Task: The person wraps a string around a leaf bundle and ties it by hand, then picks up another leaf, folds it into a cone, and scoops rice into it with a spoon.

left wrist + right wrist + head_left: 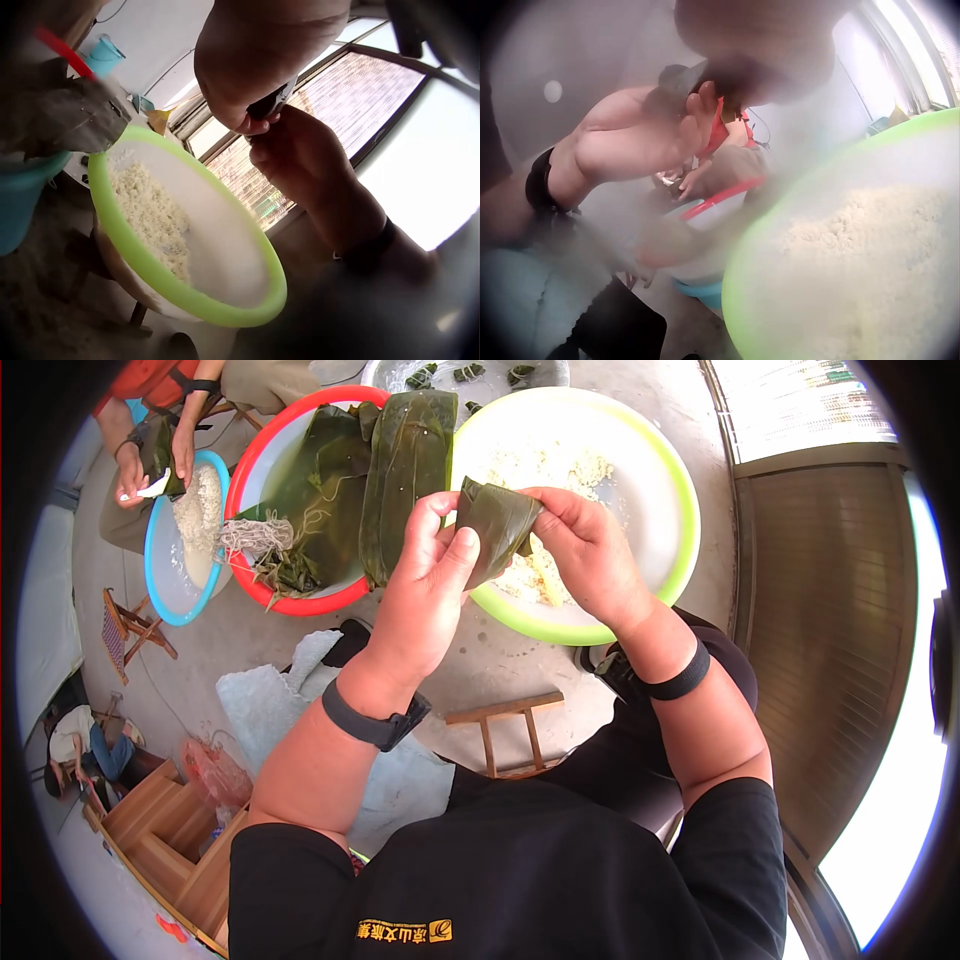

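Both hands hold a folded green leaf packet (497,532) in front of the chest, beside the near left part of a lime-rimmed basin (668,565). My left hand (428,585) grips its left side, thumb across the front. The right hand (592,556) pinches the packet's upper right edge between thumb and fingers. Loose rice (146,214) lies in the lime-rimmed basin below. In the left wrist view, dark leaf shows between the meeting fingertips. The right wrist view is hazy, and what is inside the packet is hidden.
Long leaves (410,480) and a bundle of string (258,536) lie in or over the red-rimmed basin (240,478). At upper left another person's hands (183,452) hold a leaf above a blue basin (160,575). A metal basin (385,375) holds several wrapped packets; a wooden stool (505,708) stands below.
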The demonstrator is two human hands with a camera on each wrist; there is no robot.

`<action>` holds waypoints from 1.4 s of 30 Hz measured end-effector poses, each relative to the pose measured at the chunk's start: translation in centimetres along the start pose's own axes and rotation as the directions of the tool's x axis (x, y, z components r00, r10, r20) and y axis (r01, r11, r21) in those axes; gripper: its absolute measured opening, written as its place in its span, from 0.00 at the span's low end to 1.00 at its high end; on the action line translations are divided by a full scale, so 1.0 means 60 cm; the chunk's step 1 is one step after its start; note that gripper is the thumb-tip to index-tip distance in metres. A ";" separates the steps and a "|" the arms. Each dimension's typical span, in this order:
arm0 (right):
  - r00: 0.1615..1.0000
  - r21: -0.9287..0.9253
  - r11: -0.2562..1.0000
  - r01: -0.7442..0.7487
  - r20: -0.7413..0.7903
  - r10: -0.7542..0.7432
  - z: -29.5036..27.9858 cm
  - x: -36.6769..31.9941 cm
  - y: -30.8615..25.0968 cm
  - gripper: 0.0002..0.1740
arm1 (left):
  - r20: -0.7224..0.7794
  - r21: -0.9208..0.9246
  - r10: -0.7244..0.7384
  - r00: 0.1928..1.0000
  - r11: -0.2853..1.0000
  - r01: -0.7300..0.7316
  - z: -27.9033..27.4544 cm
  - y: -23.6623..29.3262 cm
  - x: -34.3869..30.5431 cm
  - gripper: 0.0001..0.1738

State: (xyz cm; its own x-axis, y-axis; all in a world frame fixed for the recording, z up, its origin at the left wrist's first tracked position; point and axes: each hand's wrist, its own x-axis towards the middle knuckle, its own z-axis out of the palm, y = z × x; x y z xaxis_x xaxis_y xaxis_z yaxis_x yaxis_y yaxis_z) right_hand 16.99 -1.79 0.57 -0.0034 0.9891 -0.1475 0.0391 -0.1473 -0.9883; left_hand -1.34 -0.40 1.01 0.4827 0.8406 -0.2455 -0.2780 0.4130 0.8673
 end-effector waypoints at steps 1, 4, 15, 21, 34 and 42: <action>1.000 0.014 1.000 -0.015 0.009 0.015 0.000 0.000 -0.002 0.15 | -0.002 0.032 0.012 1.000 0.999 -0.012 -0.004 -0.003 0.000 0.20; 0.991 -0.034 0.993 -0.109 0.078 0.111 -0.011 0.000 -0.013 0.16 | -0.013 0.123 0.045 0.999 0.991 -0.043 -0.011 -0.009 0.002 0.20; 0.971 0.241 0.944 -0.226 0.134 0.199 -0.007 0.005 0.022 0.16 | -0.021 0.121 0.084 0.996 0.989 -0.081 -0.010 -0.021 0.004 0.20; 0.984 0.014 0.990 -0.137 0.113 0.135 -0.017 0.007 0.020 0.13 | -0.060 0.101 0.041 0.997 0.994 -0.035 -0.007 -0.018 -0.002 0.18; 0.975 0.139 0.965 -0.221 0.068 0.214 -0.014 0.012 0.014 0.09 | -0.104 0.052 0.055 0.993 0.997 -0.050 -0.003 -0.013 0.003 0.18; 0.988 0.098 0.983 -0.154 0.039 0.150 -0.013 0.011 0.003 0.07 | -0.101 0.101 0.062 0.993 0.993 -0.052 -0.008 -0.019 0.007 0.18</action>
State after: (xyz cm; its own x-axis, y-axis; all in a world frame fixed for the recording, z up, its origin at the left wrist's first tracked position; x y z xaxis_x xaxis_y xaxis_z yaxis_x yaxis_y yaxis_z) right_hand 17.78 -1.17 0.31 -0.0360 0.9545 -0.2959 -0.0586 -0.2976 -0.9529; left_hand -1.22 -0.38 -0.27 0.3782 0.8958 -0.2337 -0.2170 0.3312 0.9183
